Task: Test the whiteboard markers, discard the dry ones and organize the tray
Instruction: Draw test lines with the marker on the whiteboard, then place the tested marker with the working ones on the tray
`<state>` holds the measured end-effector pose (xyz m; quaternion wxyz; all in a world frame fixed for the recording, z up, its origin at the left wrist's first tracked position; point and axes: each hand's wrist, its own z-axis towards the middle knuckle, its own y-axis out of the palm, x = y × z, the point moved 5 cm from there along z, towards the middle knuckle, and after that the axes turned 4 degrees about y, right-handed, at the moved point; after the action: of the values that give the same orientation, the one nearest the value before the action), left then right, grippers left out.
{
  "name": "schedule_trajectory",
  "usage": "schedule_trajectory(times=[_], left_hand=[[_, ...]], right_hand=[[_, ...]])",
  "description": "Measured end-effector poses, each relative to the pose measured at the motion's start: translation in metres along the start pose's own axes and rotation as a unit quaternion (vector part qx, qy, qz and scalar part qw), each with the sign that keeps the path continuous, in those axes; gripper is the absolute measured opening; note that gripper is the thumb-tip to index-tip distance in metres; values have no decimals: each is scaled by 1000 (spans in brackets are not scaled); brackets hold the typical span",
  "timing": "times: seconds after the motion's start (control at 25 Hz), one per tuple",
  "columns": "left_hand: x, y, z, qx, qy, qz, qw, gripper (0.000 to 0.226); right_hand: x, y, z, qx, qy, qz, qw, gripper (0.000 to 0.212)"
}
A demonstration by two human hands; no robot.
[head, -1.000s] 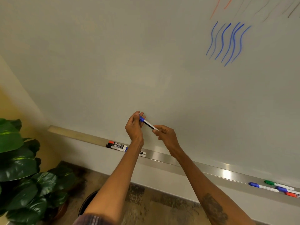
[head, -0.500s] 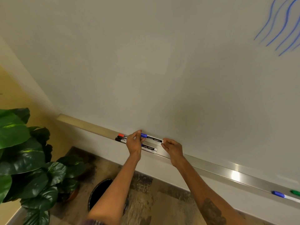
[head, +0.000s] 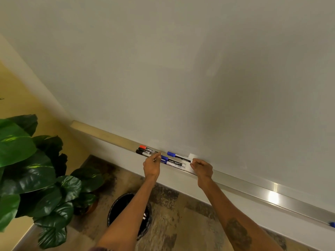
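Entry: blue-capped marker, flat on marker tray, behind two blue markers. My right hand pinches its tail. My left hand is curled, grip unclear. I'd seat it parallel, caps aligned.

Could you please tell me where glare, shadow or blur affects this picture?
Head view: a bright glare patch on the metal tray at right. Head view: a soft shadow darkens the whiteboard above the right hand. Head view: print on the black marker is soft, and the bin interior is nearly black.
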<state>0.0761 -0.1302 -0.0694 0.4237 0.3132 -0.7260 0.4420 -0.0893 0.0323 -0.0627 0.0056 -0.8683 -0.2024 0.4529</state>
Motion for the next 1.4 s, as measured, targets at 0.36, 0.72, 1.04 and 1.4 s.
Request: schedule_trajectory(times=[0.36,0.72,1.04,1.4], left_hand=[[-13,25,1,-96,66,183,976,34],[-17,46,6,-152,70,233,958,37],[-21,54,4,-174,45,227,957,42],[-21,54,-1,-167,54,222,959,43]], right_hand=[[19,30,27,-6,23,-15,1000,6],[35,41,51,-18,80,4,997,12],[43,42,54,-34,45,-7,998,10],[48,55,56,-92,25,-39,995,11]])
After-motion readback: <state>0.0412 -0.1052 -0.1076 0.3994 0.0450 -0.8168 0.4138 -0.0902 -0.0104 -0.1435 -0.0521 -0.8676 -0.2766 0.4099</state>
